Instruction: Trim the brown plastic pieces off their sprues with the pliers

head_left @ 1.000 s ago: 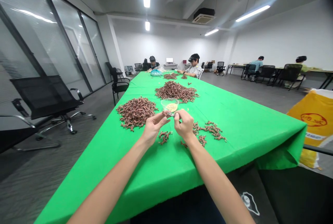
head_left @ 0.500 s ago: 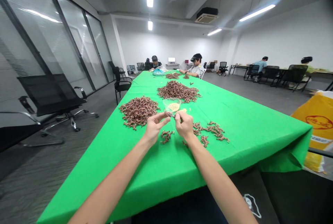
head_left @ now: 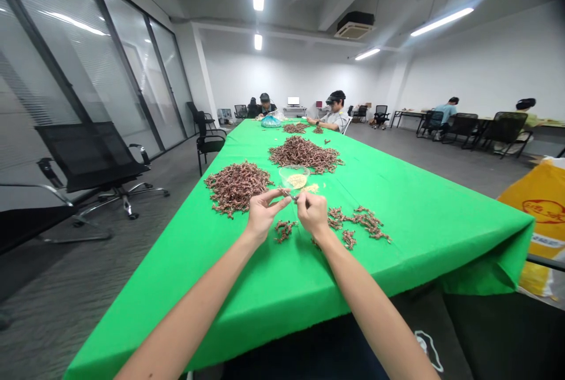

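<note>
My left hand (head_left: pixel 263 212) pinches a small brown knobbly twig-like piece (head_left: pixel 285 192) between thumb and fingertips. Facing it, my right hand (head_left: pixel 312 210) is closed round something small and dark, mostly hidden by the fingers, whose tip meets the piece. Just beyond the hands stands a clear bowl (head_left: pixel 286 173) with pale yellowish bits in it; more pale bits (head_left: pixel 312 187) lie on the cloth beside it. A little cluster of brown pieces (head_left: pixel 285 230) lies below and between my hands, and looser clusters (head_left: pixel 368 222) lie to the right.
A green cloth (head_left: pixel 424 221) covers the long table. Large heaps of the brown pieces lie at left (head_left: pixel 238 186) and farther back (head_left: pixel 304 153). A blue bag (head_left: pixel 271 122) and co-workers (head_left: pixel 336 115) are at the far end. A yellow sack (head_left: pixel 541 203) stands right; office chairs (head_left: pixel 95 156) stand left.
The whole view has shifted slightly. Both hands keep nearly the same pose, fingertips close together over the cloth; nothing has visibly been put down or picked up.
</note>
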Demonstrator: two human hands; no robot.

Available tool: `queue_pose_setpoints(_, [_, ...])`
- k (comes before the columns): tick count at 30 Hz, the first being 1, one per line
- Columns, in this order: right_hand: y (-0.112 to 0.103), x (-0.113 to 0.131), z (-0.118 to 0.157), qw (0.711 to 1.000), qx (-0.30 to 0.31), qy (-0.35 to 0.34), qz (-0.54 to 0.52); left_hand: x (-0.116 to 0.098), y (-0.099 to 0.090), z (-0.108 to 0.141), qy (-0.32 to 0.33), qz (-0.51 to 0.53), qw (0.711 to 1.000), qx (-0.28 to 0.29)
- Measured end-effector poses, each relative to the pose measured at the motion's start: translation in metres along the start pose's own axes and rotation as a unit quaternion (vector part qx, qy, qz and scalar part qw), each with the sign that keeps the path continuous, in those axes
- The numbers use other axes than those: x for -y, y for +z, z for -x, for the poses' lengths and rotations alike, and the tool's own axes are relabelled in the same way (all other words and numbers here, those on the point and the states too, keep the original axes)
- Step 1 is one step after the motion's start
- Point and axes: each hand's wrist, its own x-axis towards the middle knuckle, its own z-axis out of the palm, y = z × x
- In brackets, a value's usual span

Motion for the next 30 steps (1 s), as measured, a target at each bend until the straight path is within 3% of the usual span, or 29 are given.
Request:
queue_pose_setpoints(4, [0.0006,-0.0005,0.0001,1.000,-0.002,0.002,0.000,-0.0015,0.0008,0.0011,-0.007,-0.002,1.000,-0.006])
queue_pose_setpoints(14, [0.0010,-0.0023,0.0003,1.000,-0.002,0.009,0.010,-0.0031,-0.0002,0.0027,-0.030,0.022,0.998,0.046])
queue_pose_setpoints(30, [0.0003,-0.0013,0.0003,0.999,-0.013,0.042,-0.014,-0.0023,-0.0002,0.0014,-0.036,0.004,0.999,0.007])
